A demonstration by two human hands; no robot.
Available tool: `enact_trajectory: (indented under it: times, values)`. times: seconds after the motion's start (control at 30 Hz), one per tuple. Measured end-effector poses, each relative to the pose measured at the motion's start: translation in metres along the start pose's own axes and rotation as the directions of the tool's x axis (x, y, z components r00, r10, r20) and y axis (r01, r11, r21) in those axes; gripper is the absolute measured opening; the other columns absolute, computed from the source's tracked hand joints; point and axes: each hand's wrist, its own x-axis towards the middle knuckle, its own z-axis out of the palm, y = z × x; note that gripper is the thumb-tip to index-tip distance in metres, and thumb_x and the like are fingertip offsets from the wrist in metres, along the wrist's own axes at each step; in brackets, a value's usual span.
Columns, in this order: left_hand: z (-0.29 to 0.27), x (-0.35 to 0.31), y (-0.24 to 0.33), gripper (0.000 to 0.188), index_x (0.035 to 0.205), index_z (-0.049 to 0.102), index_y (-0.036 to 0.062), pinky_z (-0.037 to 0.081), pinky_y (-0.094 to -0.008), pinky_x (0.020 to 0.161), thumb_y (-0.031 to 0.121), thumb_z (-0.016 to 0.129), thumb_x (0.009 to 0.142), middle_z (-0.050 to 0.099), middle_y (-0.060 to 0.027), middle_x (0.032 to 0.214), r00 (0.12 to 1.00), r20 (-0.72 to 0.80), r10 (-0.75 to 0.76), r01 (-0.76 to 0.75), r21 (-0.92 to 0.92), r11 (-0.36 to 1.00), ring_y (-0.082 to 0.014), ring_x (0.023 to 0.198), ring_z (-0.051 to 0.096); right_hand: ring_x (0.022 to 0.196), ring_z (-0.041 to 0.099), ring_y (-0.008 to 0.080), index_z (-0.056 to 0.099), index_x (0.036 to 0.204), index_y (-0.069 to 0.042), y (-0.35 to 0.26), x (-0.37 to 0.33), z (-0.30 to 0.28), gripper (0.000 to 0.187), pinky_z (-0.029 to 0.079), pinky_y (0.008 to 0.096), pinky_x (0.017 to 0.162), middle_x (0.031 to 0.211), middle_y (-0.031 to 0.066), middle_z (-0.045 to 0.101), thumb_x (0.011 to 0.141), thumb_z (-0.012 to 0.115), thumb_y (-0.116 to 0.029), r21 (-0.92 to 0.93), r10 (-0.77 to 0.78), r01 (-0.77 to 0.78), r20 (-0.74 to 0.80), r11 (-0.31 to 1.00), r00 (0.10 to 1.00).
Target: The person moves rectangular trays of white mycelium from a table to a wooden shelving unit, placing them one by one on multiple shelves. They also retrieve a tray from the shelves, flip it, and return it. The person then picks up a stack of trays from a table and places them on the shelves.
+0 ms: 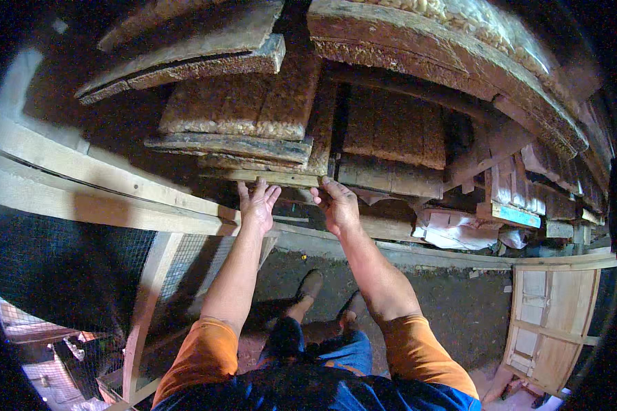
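In front of me a wooden tray with a pale front edge sits low on a rack. My left hand is at the left part of that edge, palm turned up and fingers spread, with fingertips against the wood. My right hand grips the same edge farther right, thumb on the front and fingers curled. Just above the tray, a dark board bears a brown slab with pale, bean-like lumps along its front. To the right lies another brown slab on its own board.
Overhead, thick boards jut toward me, one topped by a lumpy pale layer. A wooden rail with mesh runs along the left. White sheeting hangs at the right, above a wooden panel. My feet stand on the dark floor.
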Motion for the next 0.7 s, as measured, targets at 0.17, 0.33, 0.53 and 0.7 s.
enact_trajectory:
  times: [0.17, 0.33, 0.53, 0.7]
  values:
    - [-0.004, -0.001, 0.003, 0.102, 0.148, -0.014, 0.0242, 0.048, -0.0438, 0.096, 0.024, 0.068, 0.088, 0.040, -0.0237, 0.137, 0.998, 0.066, -0.012, 0.008, 0.058, 0.998, -0.0374, 0.117, 0.052, 0.086, 0.064, 0.0163, 0.060, 0.107, -0.005, 0.006, 0.003, -0.021, 0.024, 0.053, 0.0309, 0.067, 0.092, 0.0035, 0.065, 0.088, 0.066, -0.019, -0.038, 0.050, -0.047, 0.096, 0.998, 0.994]
    - [-0.040, -0.010, -0.014, 0.083, 0.149, -0.004, 0.0260, 0.050, -0.0396, 0.089, 0.030, 0.058, 0.094, 0.058, -0.0222, 0.117, 0.986, 0.087, -0.144, 0.137, 0.088, 0.987, -0.0313, 0.107, 0.060, 0.090, 0.059, 0.0169, 0.058, 0.108, -0.008, 0.061, -0.004, -0.072, 0.035, 0.050, 0.0370, 0.079, 0.090, 0.0013, 0.060, 0.080, 0.074, -0.023, 0.010, 0.109, -0.109, -0.055, 0.994, 0.992]
    - [-0.098, -0.031, -0.053, 0.060, 0.142, 0.029, 0.0151, 0.047, -0.0430, 0.096, 0.026, 0.059, 0.091, 0.052, -0.0192, 0.128, 0.982, -0.049, -0.182, 0.186, 0.105, 0.977, -0.0328, 0.111, 0.057, 0.103, 0.053, 0.0255, 0.057, 0.092, -0.010, 0.144, 0.041, -0.079, 0.031, 0.043, 0.0434, 0.093, 0.102, 0.0056, 0.056, 0.077, 0.078, -0.027, 0.227, 0.414, -0.371, -0.182, 0.900, 0.892]
    - [-0.117, 0.003, -0.056, 0.067, 0.143, 0.022, 0.0212, 0.045, -0.0447, 0.099, 0.014, 0.061, 0.089, 0.048, -0.0179, 0.130, 0.960, -0.203, -0.195, 0.226, 0.149, 0.963, -0.0360, 0.122, 0.048, 0.092, 0.056, 0.0208, 0.061, 0.097, -0.008, 0.163, 0.094, -0.064, 0.030, 0.049, 0.0354, 0.078, 0.097, 0.0041, 0.058, 0.079, 0.077, -0.025, 0.361, 0.373, -0.358, 0.029, 0.861, 0.927]
